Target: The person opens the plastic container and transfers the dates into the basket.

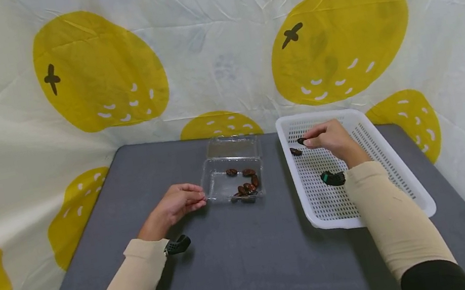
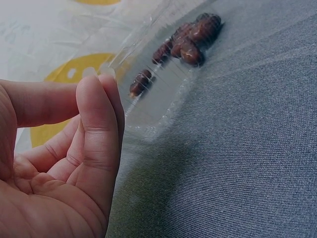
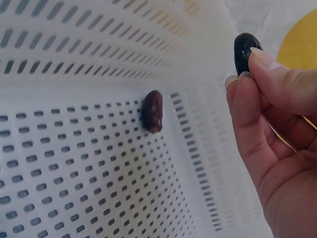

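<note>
My right hand (image 1: 328,139) pinches a dark date (image 3: 242,52) between thumb and fingertips, over the far left part of a white perforated plastic basket (image 1: 367,217). Below it, a single reddish-brown date (image 3: 152,111) lies on the basket floor near a corner. My left hand (image 1: 179,202) is at the left side of a clear plastic clamshell box (image 1: 221,185), thumb and fingertips pinching its rim. The box stands with its lid (image 1: 233,148) folded back. Several glossy brown dates (image 2: 190,37) lie inside, most of them clustered toward the near right corner.
A grey cloth-covered table (image 1: 252,265) carries both containers, the box left of the basket. A white curtain with yellow fruit prints (image 1: 339,40) hangs behind and on both sides. Each wrist wears a small black camera (image 1: 177,245).
</note>
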Demonstrator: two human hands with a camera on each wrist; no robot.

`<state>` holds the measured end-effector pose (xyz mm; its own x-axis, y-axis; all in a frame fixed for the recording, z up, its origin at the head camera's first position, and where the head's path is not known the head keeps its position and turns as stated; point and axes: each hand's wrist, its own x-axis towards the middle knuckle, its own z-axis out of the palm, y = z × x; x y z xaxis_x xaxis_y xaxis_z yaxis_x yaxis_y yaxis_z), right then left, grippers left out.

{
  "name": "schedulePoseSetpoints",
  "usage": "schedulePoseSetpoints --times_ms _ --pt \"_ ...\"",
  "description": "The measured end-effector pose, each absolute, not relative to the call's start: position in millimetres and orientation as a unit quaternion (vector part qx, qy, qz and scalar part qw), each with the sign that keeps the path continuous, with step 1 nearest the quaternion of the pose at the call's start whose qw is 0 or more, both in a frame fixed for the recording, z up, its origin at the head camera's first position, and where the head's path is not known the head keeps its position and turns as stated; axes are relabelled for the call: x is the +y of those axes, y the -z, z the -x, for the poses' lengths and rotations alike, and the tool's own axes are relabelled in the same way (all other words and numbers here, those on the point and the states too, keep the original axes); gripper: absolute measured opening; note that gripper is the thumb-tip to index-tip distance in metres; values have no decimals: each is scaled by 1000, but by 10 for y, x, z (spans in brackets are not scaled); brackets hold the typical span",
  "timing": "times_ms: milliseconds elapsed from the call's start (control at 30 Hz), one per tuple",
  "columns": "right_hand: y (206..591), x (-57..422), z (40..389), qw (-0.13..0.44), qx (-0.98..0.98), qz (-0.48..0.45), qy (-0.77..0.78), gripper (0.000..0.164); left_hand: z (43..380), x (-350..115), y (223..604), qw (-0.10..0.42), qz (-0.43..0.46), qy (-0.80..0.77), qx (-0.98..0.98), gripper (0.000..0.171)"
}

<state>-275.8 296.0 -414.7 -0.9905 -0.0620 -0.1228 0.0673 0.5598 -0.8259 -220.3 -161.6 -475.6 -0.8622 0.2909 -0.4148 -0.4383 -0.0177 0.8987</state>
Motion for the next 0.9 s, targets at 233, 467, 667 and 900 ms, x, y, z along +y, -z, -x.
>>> schedulePoseSetpoints --times_ms 233,467,667,900 --pt "4271 3035 2797 83 878 -23 471 39 2185 -1609 4726 255 58 -706 658 41" --pt "4400 3044 2873 85 862 -38 498 38 2185 -1605 4760 253 56 -709 656 40" --pt "4487 3018 2936 99 827 -44 552 42 2177 -1578 4762 251 63 -705 660 39" --pt "4526 2996 2971 107 839 -57 530 41 2196 -1594 4781 249 54 -702 665 38"
